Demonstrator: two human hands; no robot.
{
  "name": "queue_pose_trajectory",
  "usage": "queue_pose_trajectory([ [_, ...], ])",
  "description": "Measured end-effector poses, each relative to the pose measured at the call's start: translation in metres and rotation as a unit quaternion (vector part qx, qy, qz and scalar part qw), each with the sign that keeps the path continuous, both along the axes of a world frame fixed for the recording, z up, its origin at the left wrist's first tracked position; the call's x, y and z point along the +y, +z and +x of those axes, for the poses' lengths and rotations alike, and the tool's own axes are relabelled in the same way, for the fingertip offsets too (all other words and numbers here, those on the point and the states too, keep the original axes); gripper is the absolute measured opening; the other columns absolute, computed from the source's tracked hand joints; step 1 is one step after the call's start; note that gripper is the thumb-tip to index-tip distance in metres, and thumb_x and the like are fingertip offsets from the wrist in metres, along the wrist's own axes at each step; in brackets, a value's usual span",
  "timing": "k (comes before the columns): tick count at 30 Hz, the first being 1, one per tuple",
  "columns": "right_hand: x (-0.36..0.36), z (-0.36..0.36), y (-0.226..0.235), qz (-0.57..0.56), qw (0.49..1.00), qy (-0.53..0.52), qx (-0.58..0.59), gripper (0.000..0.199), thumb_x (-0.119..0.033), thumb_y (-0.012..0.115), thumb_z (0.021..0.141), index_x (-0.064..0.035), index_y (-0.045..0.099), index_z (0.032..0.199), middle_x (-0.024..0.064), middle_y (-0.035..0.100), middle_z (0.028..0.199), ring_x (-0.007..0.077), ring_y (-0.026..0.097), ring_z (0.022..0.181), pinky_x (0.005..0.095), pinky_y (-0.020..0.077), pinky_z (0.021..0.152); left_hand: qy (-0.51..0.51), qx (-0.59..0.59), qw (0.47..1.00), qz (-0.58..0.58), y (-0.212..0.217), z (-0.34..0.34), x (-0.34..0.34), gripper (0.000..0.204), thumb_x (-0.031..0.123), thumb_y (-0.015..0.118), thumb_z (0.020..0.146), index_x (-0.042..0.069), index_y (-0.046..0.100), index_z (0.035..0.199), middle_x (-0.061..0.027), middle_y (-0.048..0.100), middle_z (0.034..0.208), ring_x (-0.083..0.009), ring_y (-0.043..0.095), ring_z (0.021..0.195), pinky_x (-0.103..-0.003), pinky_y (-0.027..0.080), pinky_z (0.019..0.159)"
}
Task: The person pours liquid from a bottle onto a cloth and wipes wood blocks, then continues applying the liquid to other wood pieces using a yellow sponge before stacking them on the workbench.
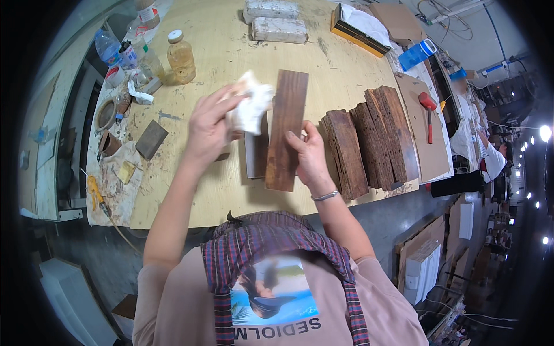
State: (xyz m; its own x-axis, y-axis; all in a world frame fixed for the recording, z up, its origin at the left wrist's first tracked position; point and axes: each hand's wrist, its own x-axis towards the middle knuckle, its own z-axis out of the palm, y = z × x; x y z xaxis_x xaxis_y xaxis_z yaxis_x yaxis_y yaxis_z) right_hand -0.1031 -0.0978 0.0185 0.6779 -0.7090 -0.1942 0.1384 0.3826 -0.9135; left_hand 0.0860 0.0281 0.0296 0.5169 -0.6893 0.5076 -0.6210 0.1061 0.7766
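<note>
My right hand (pixel 310 154) grips a flat, dark brown wooden board (pixel 287 127) by its right edge, thumb on its face. The board is tilted up above the table. Just left of it, my left hand (pixel 210 118) holds a crumpled white cloth (pixel 252 106), somewhat blurred and close to the board's upper part. Partly hidden behind the board, another dark flat piece (pixel 254 155) lies on the table. To the right of my right hand stand stacks of similar dark wooden boards (pixel 344 153), their rough edges showing.
A jar of yellowish liquid (pixel 182 60) stands at the back left near several bottles. A dark block (pixel 152 139) and an orange-handled tool (pixel 95 193) with a cord lie left. Two whitish blocks (pixel 279 30) sit at the back; a red mallet (pixel 428 109) and blue bottle (pixel 416 55) are right.
</note>
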Motion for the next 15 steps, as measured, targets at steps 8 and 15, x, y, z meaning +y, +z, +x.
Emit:
queue_pose_trajectory([
  [8, -0.017, -0.006, 0.008, -0.002, 0.992, -0.095, -0.082, 0.017, 0.002, 0.054, 0.094, 0.0025, 0.051, 0.112, 0.0141, 0.067, 0.106, 0.0167, 0.065, 0.095, 0.031, 0.0532, 0.083, -0.271, -0.01, 0.954, 0.125, -0.041, -0.057, 0.05, 0.033, -0.009, 0.052, 0.07, 0.011, 0.076, 0.081, -0.0052, 0.072, 0.106, -0.0272, 0.058, 0.102, -0.036, 0.048, 0.093],
  [15, -0.004, 0.004, 0.013, 0.038, 0.996, -0.067, -0.053, 0.02, 0.0, 0.057, 0.093, 0.002, 0.052, 0.112, 0.0126, 0.065, 0.103, 0.0174, 0.063, 0.09, 0.0284, 0.0539, 0.076, -0.107, -0.104, 0.989, 0.014, 0.025, -0.065, 0.016, 0.024, 0.009, 0.069, 0.075, 0.009, 0.067, 0.099, -0.0079, 0.062, 0.123, -0.0311, 0.056, 0.111, -0.047, 0.039, 0.103],
])
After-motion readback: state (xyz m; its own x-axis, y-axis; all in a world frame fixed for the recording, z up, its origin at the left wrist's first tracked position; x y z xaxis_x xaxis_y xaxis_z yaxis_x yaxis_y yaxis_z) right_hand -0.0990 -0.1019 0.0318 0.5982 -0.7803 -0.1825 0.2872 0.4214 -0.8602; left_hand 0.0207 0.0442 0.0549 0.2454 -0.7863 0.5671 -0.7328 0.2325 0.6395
